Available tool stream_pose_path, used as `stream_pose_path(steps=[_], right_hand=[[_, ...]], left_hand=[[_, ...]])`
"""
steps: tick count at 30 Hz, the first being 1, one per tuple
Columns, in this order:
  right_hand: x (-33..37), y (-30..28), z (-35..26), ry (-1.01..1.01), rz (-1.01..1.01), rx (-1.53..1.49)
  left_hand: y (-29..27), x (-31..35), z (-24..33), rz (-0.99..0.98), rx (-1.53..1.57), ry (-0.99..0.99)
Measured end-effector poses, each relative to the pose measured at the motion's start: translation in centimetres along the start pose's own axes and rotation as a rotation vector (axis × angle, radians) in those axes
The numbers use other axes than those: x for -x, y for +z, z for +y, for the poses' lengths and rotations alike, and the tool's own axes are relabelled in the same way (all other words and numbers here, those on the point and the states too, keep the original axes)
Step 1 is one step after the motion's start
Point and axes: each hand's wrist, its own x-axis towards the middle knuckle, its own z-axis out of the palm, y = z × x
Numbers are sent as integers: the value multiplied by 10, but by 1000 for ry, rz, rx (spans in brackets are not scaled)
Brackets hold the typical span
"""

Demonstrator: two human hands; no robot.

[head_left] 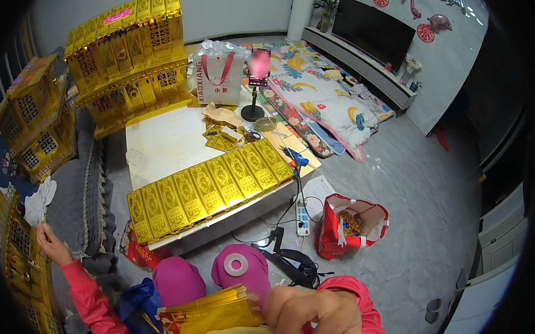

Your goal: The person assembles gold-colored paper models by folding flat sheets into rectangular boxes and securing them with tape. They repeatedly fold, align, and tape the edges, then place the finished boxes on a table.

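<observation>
My left hand point(54, 245) reaches out to the far left, its fingers pinched at the lower end of a white cloth bundle, like gloves point(39, 203). My right hand point(317, 318) is raised close in front of me with fingers curled; whether anything is in them is hidden. Beside it, a stack of gold foil paper sheets point(213, 314) lies across my lap. A roll of clear tape point(235, 274) rests on my right knee. Ahead, a row of embossed gold foil panels point(210, 188) lies joined along the near side of the table.
A tiered gold paper house point(129, 53) stands at the back left; more gold models point(34, 112) line the left edge. A phone on a stand point(253, 101), a white gift bag point(217, 81) and a blue glue gun point(296, 158) are on the table. A red bag point(351, 227) and power strip point(302, 219) sit on the floor.
</observation>
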Motion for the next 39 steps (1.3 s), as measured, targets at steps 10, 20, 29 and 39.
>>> stream_pose_path(steps=[10, 20, 29, 39], right_hand=[[49, -74, 78, 384, 1138, 590], [185, -215, 231, 632, 1059, 1512], [210, -226, 258, 945, 994, 1683], [227, -240, 264, 1036, 1001, 1659]], left_hand=[[32, 62, 22, -271, 30, 209], [92, 184, 71, -720, -14, 46], [121, 227, 66, -667, -17, 60], [119, 234, 81, -732, -99, -64]])
